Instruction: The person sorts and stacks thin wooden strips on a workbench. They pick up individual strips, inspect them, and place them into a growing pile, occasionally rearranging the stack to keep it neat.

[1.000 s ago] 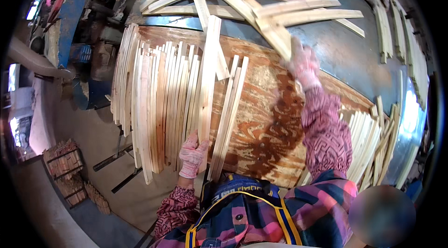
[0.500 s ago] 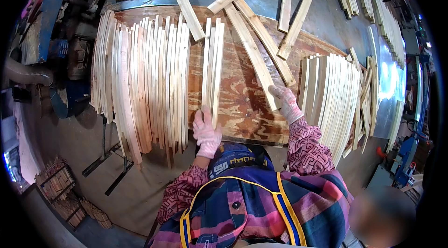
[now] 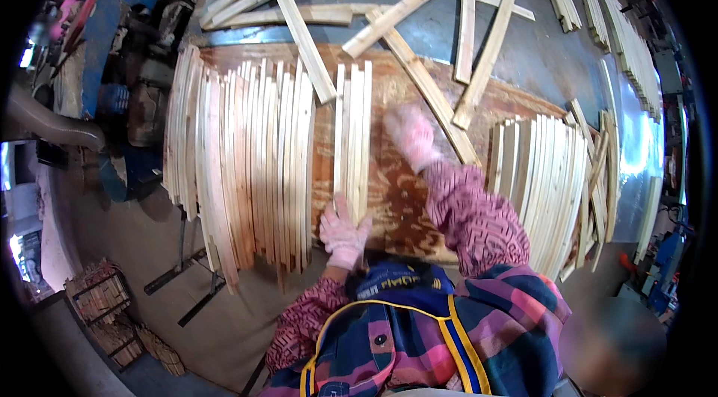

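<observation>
Right hand (image 3: pixel 410 135) a pale blur, round shape (image 3: pixel 613 345) at lower right indistinct

Left hand (image 3: pixel 345 236) touches slats (image 3: pixel 355 135); blurred right hand (image 3: pixel 411 137) seems above plywood (image 3: pixel 394 211).

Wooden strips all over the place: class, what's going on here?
A gloved person has the left hand on the near end of a small group of wooden strips. The blurred right hand is over the plywood board, its grip unclear. Larger rows lie at left and right; loose strips lie crisscrossed beyond.
</observation>
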